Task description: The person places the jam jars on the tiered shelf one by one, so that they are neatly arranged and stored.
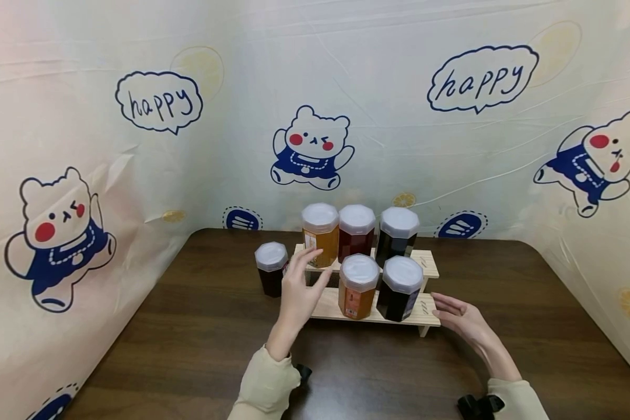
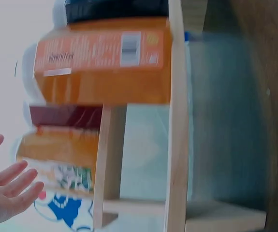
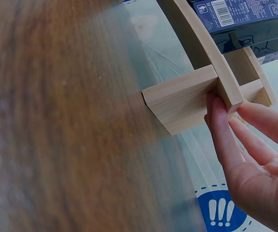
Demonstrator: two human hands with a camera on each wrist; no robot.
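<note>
A two-tier wooden rack (image 1: pixel 424 265) holds several white-lidded jars. My right hand (image 1: pixel 467 324) pinches the right end of its lower shelf, thumb and fingers on opposite faces in the right wrist view. My left hand (image 1: pixel 296 291) is raised at the rack's left side, fingers spread and holding nothing. On the lower shelf stand an amber jar (image 1: pixel 354 303) with an orange label and a dark jar (image 1: pixel 396 303). The upper shelf carries an amber jar (image 1: pixel 326 240), a deep red jar (image 1: pixel 356 242) and another dark jar (image 1: pixel 391 248).
One more dark jar (image 1: pixel 270 280) stands on the brown wooden table (image 1: pixel 199 326), left of the rack and just beyond my left hand. A printed cloth (image 1: pixel 388 140) with bears and "happy" bubbles hangs behind and along both sides.
</note>
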